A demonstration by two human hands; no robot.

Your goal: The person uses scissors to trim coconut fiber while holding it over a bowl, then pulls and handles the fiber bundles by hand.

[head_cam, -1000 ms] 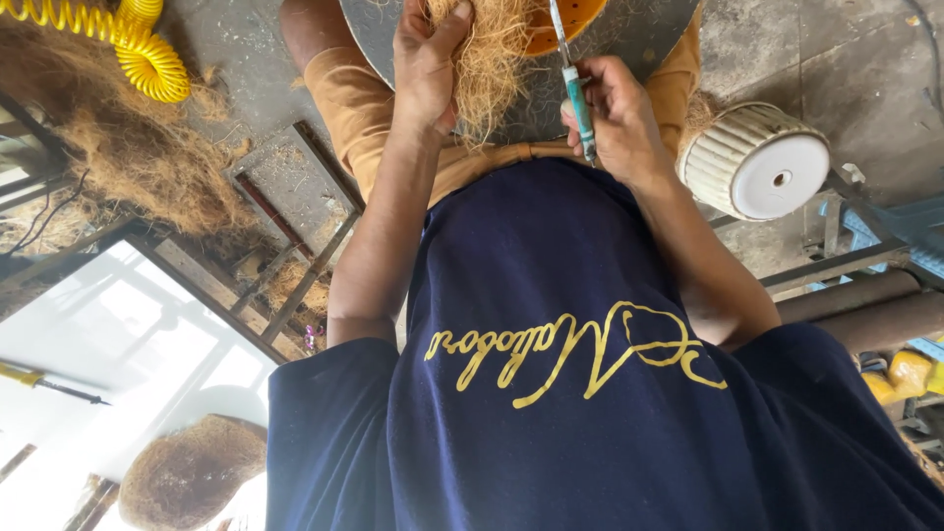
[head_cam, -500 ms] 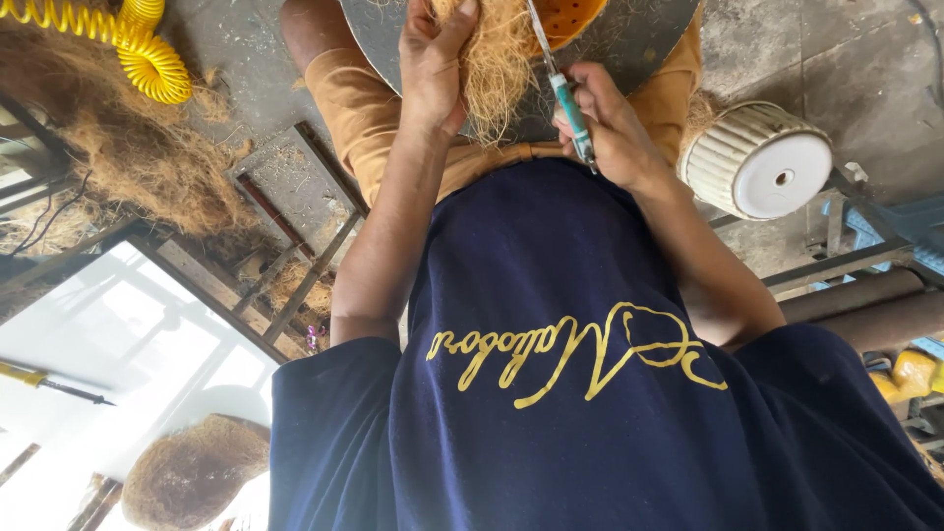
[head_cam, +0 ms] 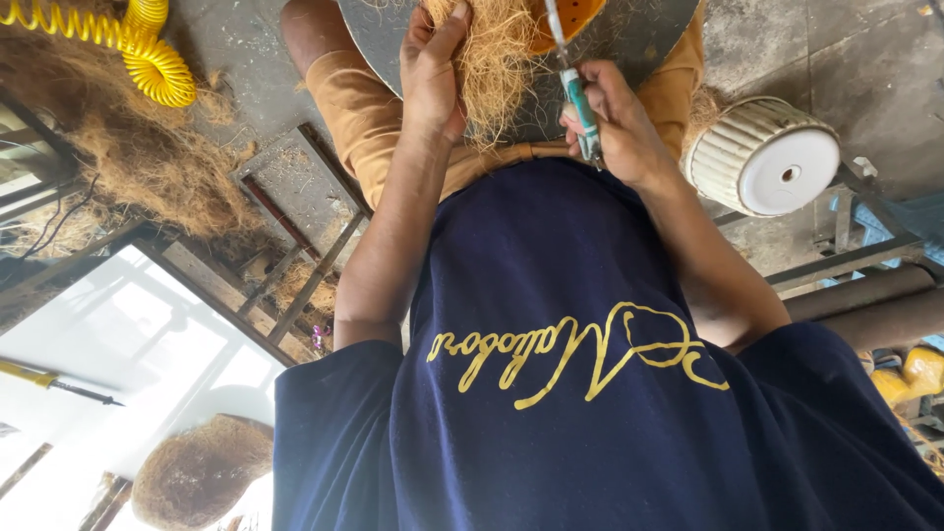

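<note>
Since the frame half a second back, I see the right hand has slid a touch lower and the tool in it stands a little more upright; the left hand has hardly shifted.

In the head view, the only one I have, my left hand is closed around a bundle of brown fibre, thumb on one side and fingers curled over the other, pressing it against a grey round plate that lies across the lap at the far edge of the scene. My right hand is wrapped in a fist around a thin tool with a teal handle, its metal shaft pointing away toward an orange bowl on the plate, just right of the fibre. The tip is cut off by the frame edge.

To the right of the right hand, a white ribbed pot lies on its side on the concrete floor. Far left, a yellow coiled hose rests above a heap of loose fibre. Near left, a rounded fibre mat sits beside a bright white surface.
</note>
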